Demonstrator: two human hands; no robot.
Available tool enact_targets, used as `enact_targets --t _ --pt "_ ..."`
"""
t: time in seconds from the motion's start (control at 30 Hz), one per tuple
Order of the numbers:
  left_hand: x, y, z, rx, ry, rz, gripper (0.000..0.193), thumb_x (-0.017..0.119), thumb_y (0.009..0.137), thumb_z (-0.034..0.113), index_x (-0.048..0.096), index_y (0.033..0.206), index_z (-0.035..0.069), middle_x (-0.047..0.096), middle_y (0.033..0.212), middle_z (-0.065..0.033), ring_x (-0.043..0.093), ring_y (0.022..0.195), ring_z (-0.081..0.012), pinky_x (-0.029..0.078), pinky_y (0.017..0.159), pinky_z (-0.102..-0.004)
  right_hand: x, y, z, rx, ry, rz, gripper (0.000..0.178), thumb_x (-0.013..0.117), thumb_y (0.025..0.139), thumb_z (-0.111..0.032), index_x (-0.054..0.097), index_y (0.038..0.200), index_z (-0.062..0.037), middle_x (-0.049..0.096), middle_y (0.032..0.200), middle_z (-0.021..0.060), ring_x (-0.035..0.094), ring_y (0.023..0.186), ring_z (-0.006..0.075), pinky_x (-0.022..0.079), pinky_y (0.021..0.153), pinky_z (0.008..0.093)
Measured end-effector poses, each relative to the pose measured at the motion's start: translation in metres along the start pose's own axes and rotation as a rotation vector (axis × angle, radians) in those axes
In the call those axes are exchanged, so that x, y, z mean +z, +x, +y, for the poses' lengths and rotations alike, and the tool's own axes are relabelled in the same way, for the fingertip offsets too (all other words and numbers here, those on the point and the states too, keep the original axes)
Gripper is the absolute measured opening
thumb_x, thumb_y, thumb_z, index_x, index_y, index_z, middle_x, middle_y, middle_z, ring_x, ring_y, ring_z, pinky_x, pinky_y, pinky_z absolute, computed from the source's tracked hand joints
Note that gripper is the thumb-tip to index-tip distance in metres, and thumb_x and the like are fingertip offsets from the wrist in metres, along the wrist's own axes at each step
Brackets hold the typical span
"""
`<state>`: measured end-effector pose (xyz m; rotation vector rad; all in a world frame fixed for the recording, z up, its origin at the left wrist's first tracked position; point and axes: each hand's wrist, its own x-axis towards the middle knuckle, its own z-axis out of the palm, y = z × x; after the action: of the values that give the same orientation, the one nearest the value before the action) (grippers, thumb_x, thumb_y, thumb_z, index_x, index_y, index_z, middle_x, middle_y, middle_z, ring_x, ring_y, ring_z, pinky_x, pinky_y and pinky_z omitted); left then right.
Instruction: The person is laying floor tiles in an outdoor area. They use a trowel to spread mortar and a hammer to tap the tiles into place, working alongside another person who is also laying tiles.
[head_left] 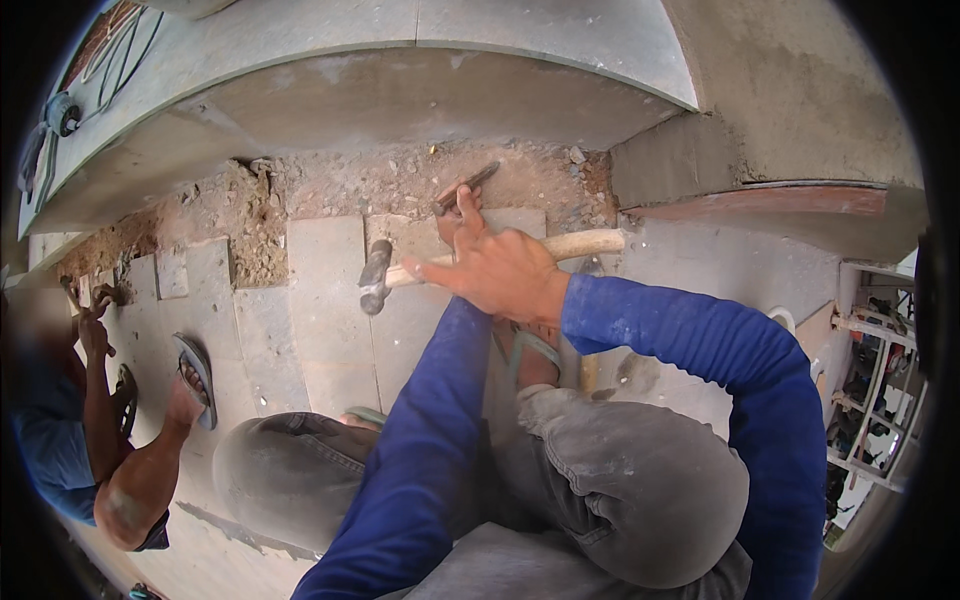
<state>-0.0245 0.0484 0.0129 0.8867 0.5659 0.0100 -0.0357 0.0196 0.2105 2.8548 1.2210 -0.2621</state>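
Observation:
My right hand (507, 272) is wrapped round the pale wooden handle of a hammer (585, 243). Its dark metal head lies to the left, above the grey tiles. My left hand (447, 229), mostly hidden beneath the right one, grips a short, rusty, chisel-like metal bar (470, 187). The bar slants up to the right, over the strip of broken mortar (390, 180) along the base of the step. Beneath both hands lie grey floor tiles (327, 290), whose far edge meets the rubble.
A raised slab step (400, 95) runs across the far side, meeting a concrete block (675, 155) at right. Another person (60, 400) squats at left, holding a tool. A power tool (62, 114) with cables sits on the slab. A white metal rack (875, 385) stands far right.

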Motion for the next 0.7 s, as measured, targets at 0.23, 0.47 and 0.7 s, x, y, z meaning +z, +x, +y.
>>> enact_targets --t 0.23,0.47,0.7 --pt "-0.018 0.039 -0.013 0.187 -0.125 0.097 0.05 0.06 0.103 0.026 0.04 0.14 -0.001 0.061 0.122 -0.0145 0.06 0.113 -0.0244 0.048 0.1 -0.0361 -0.032 0.014 -0.037 -0.096 0.119 -0.005 0.045 0.054 0.094 -0.013 0.057 0.138 -0.0146 0.07 0.089 0.0114 0.071 0.076 0.0277 0.039 0.108 0.0598" --pt "0.003 -0.03 0.019 0.056 -0.218 -0.135 0.049 0.06 0.102 0.022 0.039 0.142 0.003 0.055 0.134 -0.0149 0.058 0.116 -0.0251 0.048 0.098 -0.0383 0.008 0.0 -0.015 0.013 -0.051 0.123 0.049 0.053 0.093 -0.013 0.05 0.142 -0.0111 0.069 0.09 0.0154 0.072 0.073 0.0268 0.051 0.072 0.0469" --pt "-0.035 0.041 -0.024 0.302 0.292 0.118 0.045 0.061 0.102 0.022 0.044 0.136 -0.002 0.06 0.127 -0.0153 0.061 0.111 -0.0218 0.05 0.093 -0.0372 0.009 0.047 -0.014 0.107 -0.006 -0.104 0.056 0.057 0.09 -0.014 0.048 0.145 -0.0192 0.068 0.088 0.0211 0.071 0.081 0.0319 0.06 0.066 0.0422"
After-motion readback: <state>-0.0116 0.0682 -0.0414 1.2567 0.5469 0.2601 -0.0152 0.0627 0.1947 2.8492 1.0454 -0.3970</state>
